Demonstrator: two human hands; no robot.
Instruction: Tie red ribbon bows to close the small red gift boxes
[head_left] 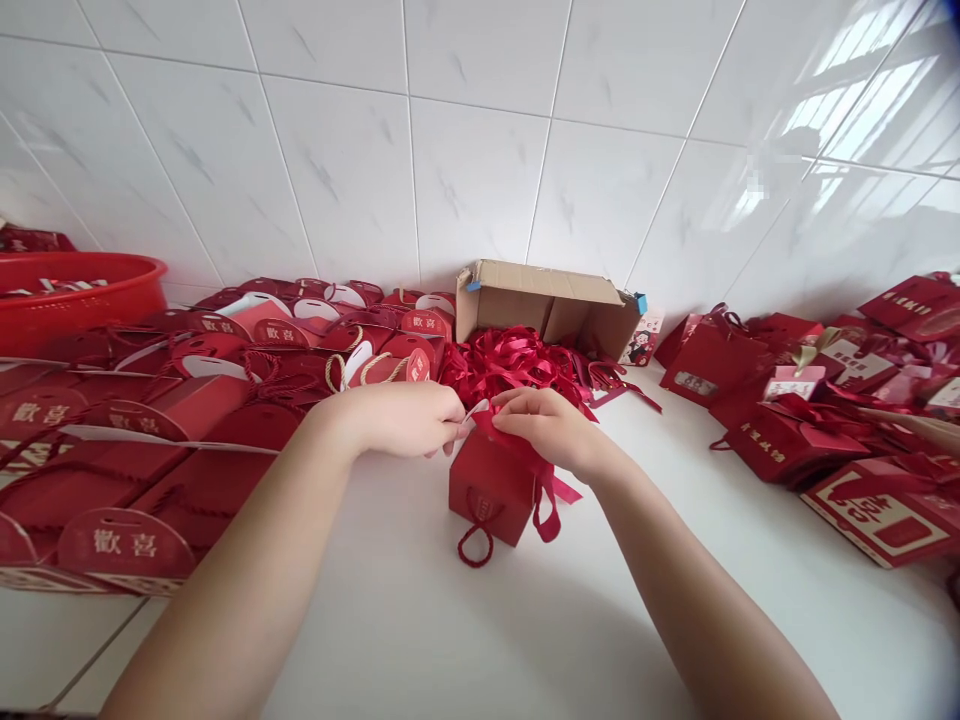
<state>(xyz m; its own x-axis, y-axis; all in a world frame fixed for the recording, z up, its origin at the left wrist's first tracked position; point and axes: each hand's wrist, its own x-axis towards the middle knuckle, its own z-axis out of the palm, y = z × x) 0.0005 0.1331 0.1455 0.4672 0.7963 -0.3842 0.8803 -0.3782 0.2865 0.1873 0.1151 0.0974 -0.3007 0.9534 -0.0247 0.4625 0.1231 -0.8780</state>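
A small red gift box (480,485) stands on the white table right in front of me, a dark red cord loop (475,546) hanging from its near side. Red ribbon (549,512) drapes down its right side. Over the top of the box, my right hand (544,425) is closed in a pinch on the ribbon. My left hand (412,418) meets it from the left, fingers closed beside a pale strip (475,409) at the box top; what they grip is partly hidden.
Behind the box, a heap of red ribbons (517,365) spills from an open cardboard box (540,285) by the tiled wall. Rows of red boxes (127,540) fill the left, with a red plastic basket (142,285) behind. More ribboned gift boxes (780,440) crowd the right.
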